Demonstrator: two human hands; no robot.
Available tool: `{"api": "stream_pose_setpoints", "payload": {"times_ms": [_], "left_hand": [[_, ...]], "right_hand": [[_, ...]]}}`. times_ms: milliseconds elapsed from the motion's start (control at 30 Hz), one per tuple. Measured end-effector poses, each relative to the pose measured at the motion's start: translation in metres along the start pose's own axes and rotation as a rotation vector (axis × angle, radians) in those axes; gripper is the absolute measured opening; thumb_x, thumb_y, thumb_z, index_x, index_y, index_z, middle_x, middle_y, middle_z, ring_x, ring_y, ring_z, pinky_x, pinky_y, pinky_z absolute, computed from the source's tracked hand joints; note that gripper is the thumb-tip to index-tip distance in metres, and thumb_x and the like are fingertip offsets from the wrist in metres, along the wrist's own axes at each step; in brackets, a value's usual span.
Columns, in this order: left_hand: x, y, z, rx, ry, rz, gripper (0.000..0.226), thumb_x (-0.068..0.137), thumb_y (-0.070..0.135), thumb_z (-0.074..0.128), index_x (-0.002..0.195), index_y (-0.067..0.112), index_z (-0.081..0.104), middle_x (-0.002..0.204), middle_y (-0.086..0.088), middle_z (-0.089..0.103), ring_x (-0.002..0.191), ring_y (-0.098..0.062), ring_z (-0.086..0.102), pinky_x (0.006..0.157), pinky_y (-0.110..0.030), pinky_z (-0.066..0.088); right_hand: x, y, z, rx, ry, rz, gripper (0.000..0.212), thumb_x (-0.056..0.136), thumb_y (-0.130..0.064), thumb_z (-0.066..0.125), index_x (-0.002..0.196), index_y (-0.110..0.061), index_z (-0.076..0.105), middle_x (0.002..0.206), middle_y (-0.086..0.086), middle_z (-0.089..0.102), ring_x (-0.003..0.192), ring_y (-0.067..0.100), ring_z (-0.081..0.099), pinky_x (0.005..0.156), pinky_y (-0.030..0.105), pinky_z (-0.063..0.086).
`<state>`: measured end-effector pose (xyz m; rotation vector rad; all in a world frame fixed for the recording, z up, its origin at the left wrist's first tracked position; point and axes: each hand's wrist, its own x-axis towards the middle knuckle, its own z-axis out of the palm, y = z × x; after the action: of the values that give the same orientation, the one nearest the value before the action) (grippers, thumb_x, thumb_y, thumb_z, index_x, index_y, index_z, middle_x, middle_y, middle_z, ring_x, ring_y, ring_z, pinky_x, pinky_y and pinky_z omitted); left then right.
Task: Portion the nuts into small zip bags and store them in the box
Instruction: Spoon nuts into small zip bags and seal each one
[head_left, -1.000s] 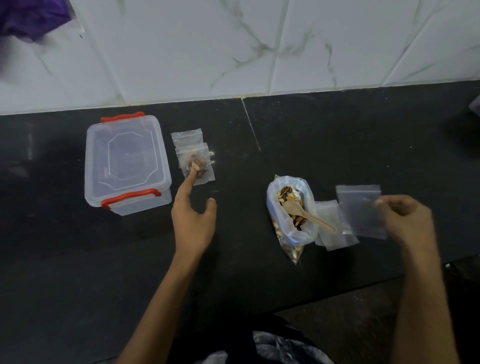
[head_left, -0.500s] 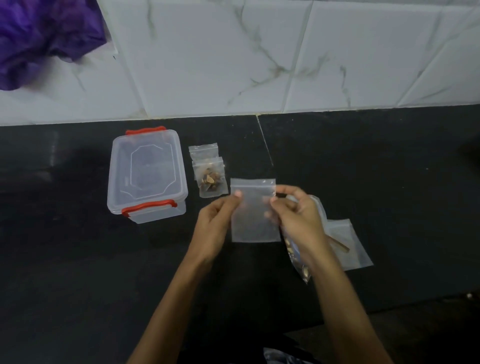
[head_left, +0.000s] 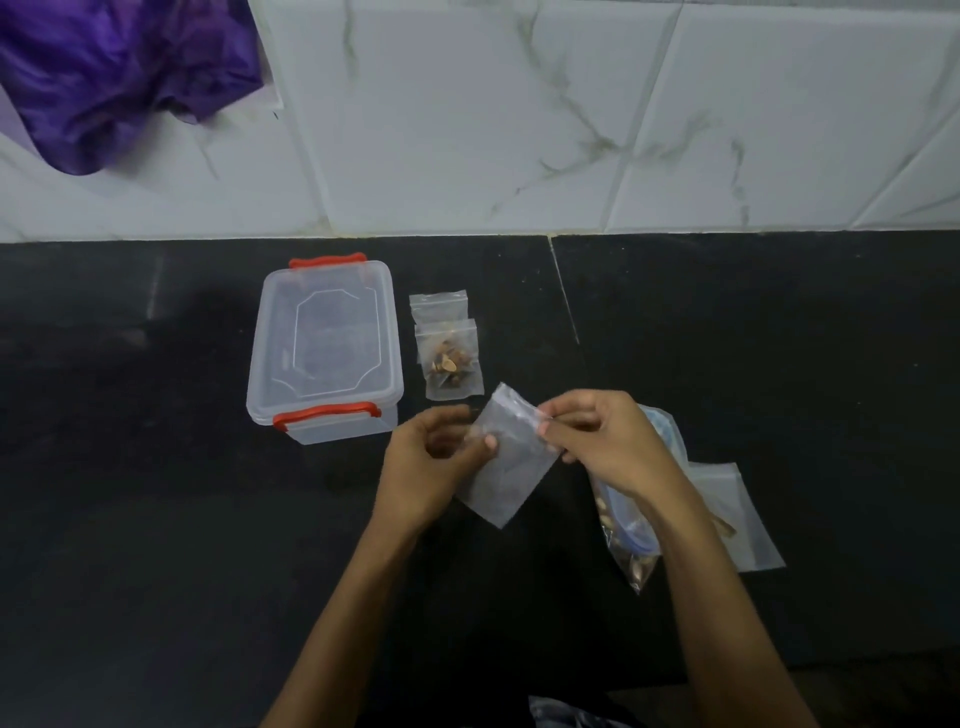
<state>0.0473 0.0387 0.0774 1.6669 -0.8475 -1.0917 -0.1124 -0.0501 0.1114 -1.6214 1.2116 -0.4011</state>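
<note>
Fingers of the left hand (head_left: 434, 457) and right hand (head_left: 597, 441) pinch the empty zip bag (head_left: 511, 467) between them at its top edge; thin, limp and slippery, it probably opens best gripped by its lips, with the box (head_left: 324, 353) beyond the left hand

The person is showing two bare forearms, wearing no sleeves below the elbow; the left hand (head_left: 431, 462) and right hand (head_left: 602, 441) are wearing no rings or gloves.
</note>
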Motion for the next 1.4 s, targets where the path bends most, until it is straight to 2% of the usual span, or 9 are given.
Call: {"api": "stream_pose_setpoints", "payload": {"times_ms": [133,300,533,767,900,1000,1200,1300,1400], "left_hand": [[-0.002,0.006,0.009,0.144,0.430,0.235,0.038,0.078,0.026,0.072,0.112,0.028,0.055,0.110,0.017,0.055,0.104,-0.002,0.053,0.086,-0.021,0.044],[-0.005,0.017,0.020,-0.027,0.075,0.217,0.025,0.076,0.035,0.065,0.095,0.018,0.064,0.093,0.001,0.067,0.085,-0.008,0.065,0.075,-0.025,0.054],[-0.009,0.015,0.019,-0.273,-0.010,0.121,0.019,0.077,0.029,0.058,0.082,0.014,0.069,0.086,-0.007,0.071,0.086,-0.019,0.068,0.078,-0.030,0.056],[-0.010,0.015,0.021,0.097,0.115,0.188,0.016,0.085,0.012,0.062,0.073,0.023,0.064,0.074,0.005,0.067,0.071,-0.003,0.066,0.067,-0.017,0.054],[-0.011,0.014,0.020,0.231,0.190,0.191,0.017,0.080,0.015,0.069,0.070,0.027,0.062,0.072,0.007,0.066,0.069,0.000,0.065,0.064,-0.017,0.053],[-0.012,0.014,0.019,0.239,0.256,0.197,0.016,0.079,0.015,0.070,0.068,0.025,0.063,0.070,0.007,0.067,0.067,-0.001,0.066,0.065,-0.018,0.054],[-0.012,0.014,0.023,0.228,0.262,0.264,0.015,0.083,0.019,0.067,0.068,0.020,0.065,0.062,0.003,0.065,0.058,-0.003,0.063,0.058,-0.015,0.051],[-0.010,0.012,0.023,0.227,0.248,0.313,0.013,0.083,0.022,0.066,0.069,0.021,0.065,0.064,0.004,0.064,0.060,-0.003,0.062,0.058,-0.012,0.049],[-0.008,0.009,0.022,0.260,0.203,0.341,0.011,0.082,0.033,0.061,0.076,0.024,0.066,0.071,0.008,0.064,0.070,-0.001,0.062,0.062,-0.014,0.049]], "right_hand": [[0.000,0.002,0.007,0.172,0.170,0.034,0.010,0.078,-0.012,0.073,0.082,-0.022,0.071,0.081,-0.003,0.072,0.080,0.014,0.070,0.072,0.031,0.059],[-0.002,-0.002,0.021,0.199,0.161,-0.018,0.015,0.069,-0.025,0.079,0.082,-0.019,0.075,0.082,-0.004,0.073,0.084,0.009,0.068,0.083,0.037,0.056],[-0.003,0.001,0.018,0.158,-0.001,-0.025,0.014,0.069,-0.020,0.079,0.080,-0.014,0.074,0.082,-0.001,0.073,0.085,0.011,0.069,0.080,0.032,0.056],[-0.003,0.001,0.024,0.207,-0.076,0.052,0.007,0.085,-0.016,0.064,0.080,-0.016,0.068,0.082,0.003,0.070,0.081,0.015,0.069,0.073,0.031,0.058],[-0.005,0.005,0.033,-0.119,0.231,-0.119,0.005,0.088,-0.019,0.060,0.083,-0.020,0.059,0.081,-0.005,0.061,0.076,0.003,0.059,0.065,0.014,0.047],[-0.002,0.005,0.030,-0.205,0.357,-0.216,0.003,0.090,-0.021,0.058,0.087,-0.021,0.055,0.086,-0.007,0.060,0.079,0.003,0.059,0.067,0.015,0.047],[-0.005,0.001,0.028,-0.349,0.195,-0.460,0.020,0.090,0.000,0.052,0.085,-0.016,0.063,0.118,-0.006,0.056,0.100,-0.003,0.051,0.086,0.011,0.045],[-0.004,0.001,0.026,-0.397,0.051,-0.386,0.027,0.094,-0.008,0.047,0.118,-0.012,0.059,0.131,-0.001,0.050,0.117,0.005,0.048,0.098,0.017,0.039],[-0.006,0.003,0.026,-0.375,-0.055,-0.409,0.033,0.096,-0.013,0.046,0.127,-0.018,0.053,0.124,-0.001,0.055,0.111,0.004,0.051,0.094,0.016,0.043]]}}
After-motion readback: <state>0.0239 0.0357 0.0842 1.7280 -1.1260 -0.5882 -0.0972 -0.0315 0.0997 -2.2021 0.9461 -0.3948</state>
